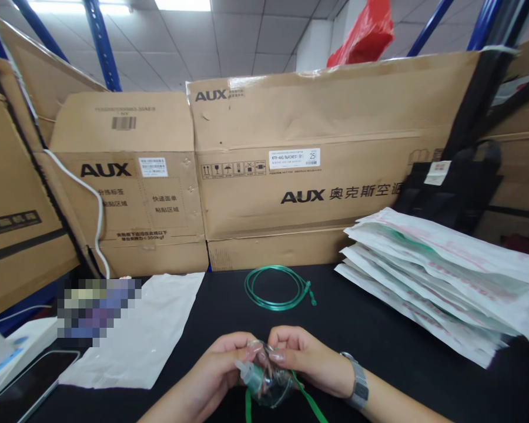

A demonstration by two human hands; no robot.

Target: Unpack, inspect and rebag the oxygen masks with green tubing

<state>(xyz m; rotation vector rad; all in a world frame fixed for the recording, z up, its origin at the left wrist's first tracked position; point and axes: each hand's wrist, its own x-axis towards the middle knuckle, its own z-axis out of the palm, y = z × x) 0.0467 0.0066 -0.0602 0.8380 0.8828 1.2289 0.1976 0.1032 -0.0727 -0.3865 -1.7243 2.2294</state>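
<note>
Both my hands hold a clear plastic oxygen mask (271,390) low in the middle of the view, over the black table. My left hand (229,361) pinches its upper left side, and my right hand (297,352) grips the upper right edge with the thumb on top. A pale green connector (253,376) sticks out of the mask toward the left. Green straps (309,402) hang down from it on both sides. Beyond my hands, a coil of green tubing (277,306) lies on the table. Some fingertips are hidden behind the mask.
On the right stands a stack of white packages (423,282). A flat white pouch (158,329) lies at left, near a phone (30,388) and a blurred-out item (94,308). Cardboard boxes (255,217) wall off the back; a white cable (99,217) hangs at left.
</note>
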